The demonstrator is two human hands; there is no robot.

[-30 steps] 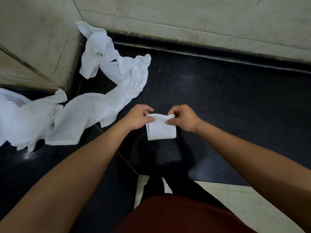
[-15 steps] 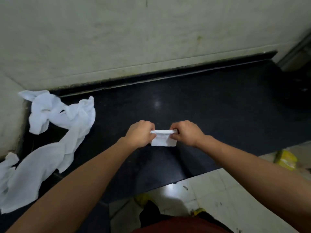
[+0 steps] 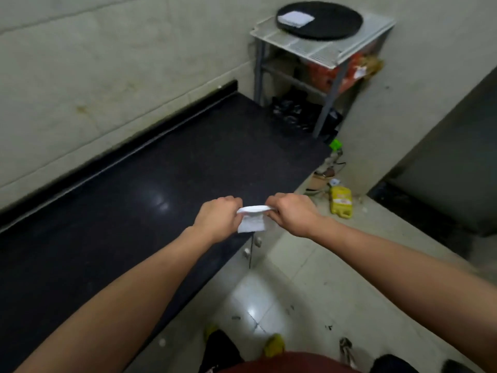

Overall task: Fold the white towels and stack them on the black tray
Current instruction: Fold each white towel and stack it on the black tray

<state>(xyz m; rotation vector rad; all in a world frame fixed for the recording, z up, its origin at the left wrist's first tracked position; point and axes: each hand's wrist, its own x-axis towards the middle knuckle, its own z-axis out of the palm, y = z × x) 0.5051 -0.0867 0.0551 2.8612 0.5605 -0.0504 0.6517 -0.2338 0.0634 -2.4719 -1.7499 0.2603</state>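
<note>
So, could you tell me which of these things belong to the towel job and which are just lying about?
Job: held towel, left hand, right hand, tray, stacked towel.
Lying about: yellow jug, black bag.

Left hand: centre frame, fingers curled, pinching left end of folded white towel; forearm enters from lower left. Right hand: near it, curled, pinching right end; forearm from lower right.

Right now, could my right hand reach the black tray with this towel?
Probably not from here. The right hand and left hand pinch the folded towel at the counter edge; the black tray sits on the white rack beyond the counter's far end. Nothing blocks the way.
</note>
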